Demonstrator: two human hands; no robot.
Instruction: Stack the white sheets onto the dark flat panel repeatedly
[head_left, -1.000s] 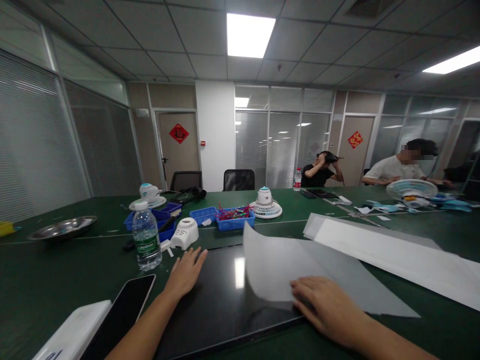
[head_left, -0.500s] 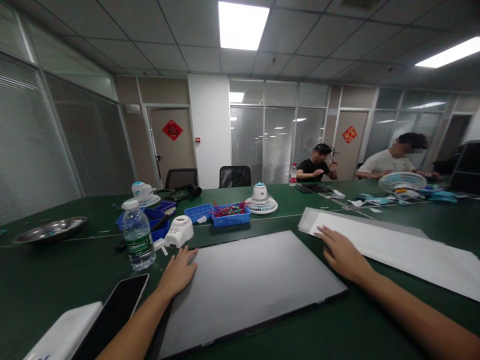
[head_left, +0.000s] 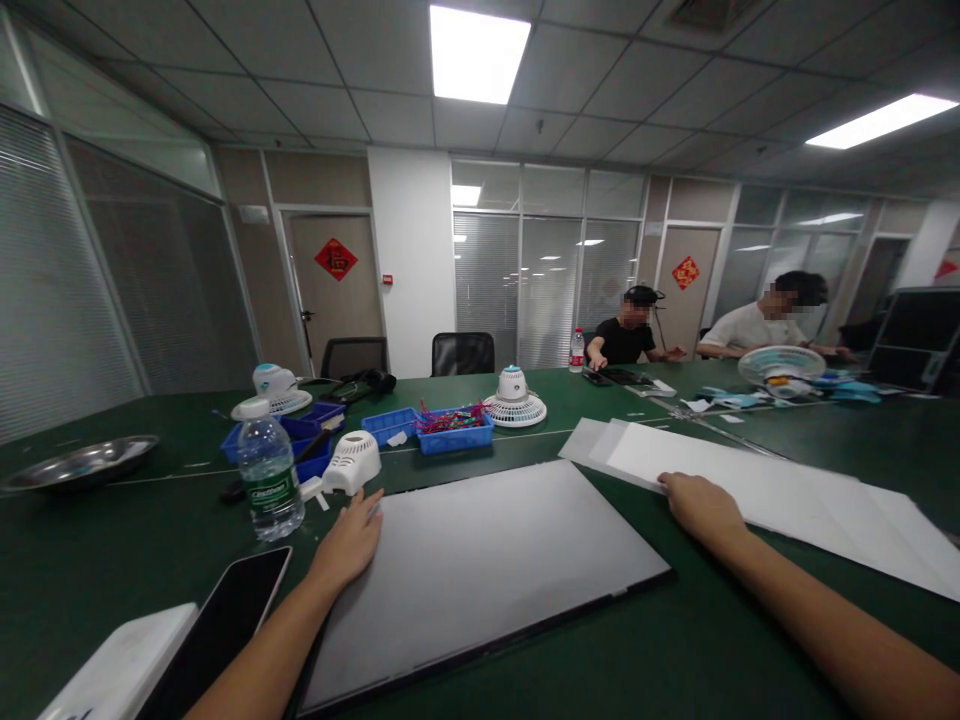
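Sheet of translucent grey-white film [head_left: 480, 570] lying flat over a thin, black-edged rectangular panel [head_left: 525, 629] on the dark green tabletop [head_left: 720, 660]. As far as the arrangement shows, the covering of the panel is judged nearly or fully done: the film reaches close to the dark border along the near edge. What is left appears to concern the loose stack of long white sheets [head_left: 810, 500], which lies to the right, apart from the panel and uneven at its edges. The fingers of the left hand [head_left: 350, 535] are extended and slightly spread, resting at the panel's far left corner, with the white vented plastic housing [head_left: 354, 460] just beyond them. The fingers of the right hand [head_left: 701, 508] are curled together at the near edge of the stack, well apart from the film; with the thumb hidden, whether they pinch a sheet cannot be told.
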